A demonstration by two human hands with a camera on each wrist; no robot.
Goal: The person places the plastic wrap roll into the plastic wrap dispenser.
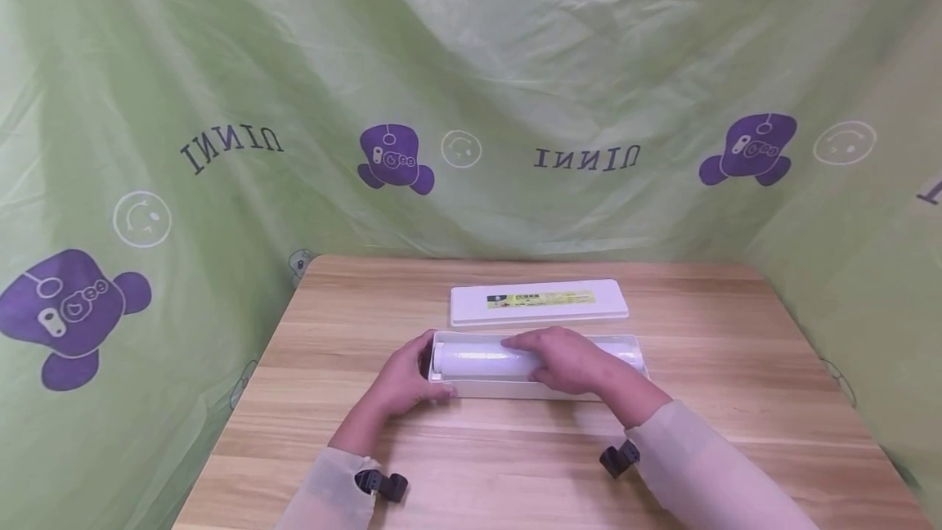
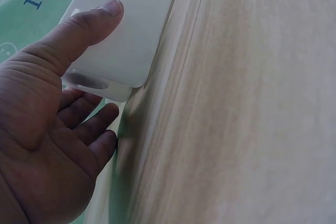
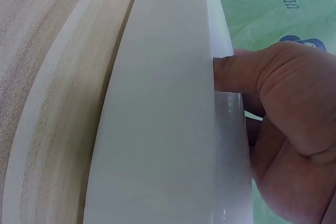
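A long white box [image 1: 500,389] lies open on the wooden table, with a shiny roll of cling film [image 1: 478,360] inside it. My left hand [image 1: 403,380] holds the box's left end. In the left wrist view its thumb [image 2: 100,22] presses the box's front wall [image 2: 142,35], the other fingers curving round the end. From above, my right hand [image 1: 572,361] grips the roll near its middle. The right wrist view has the thumb [image 3: 236,74] reaching over the box's front rim onto the roll [image 3: 230,150]; the other fingers are partly hidden behind it.
Behind the box lies a separate white lid [image 1: 471,316] with a yellow-green label. The wooden table [image 1: 500,464] reaches back to a green printed curtain [image 1: 500,64], which also hangs on both sides. A small black device [image 1: 381,484] is strapped at each wrist.
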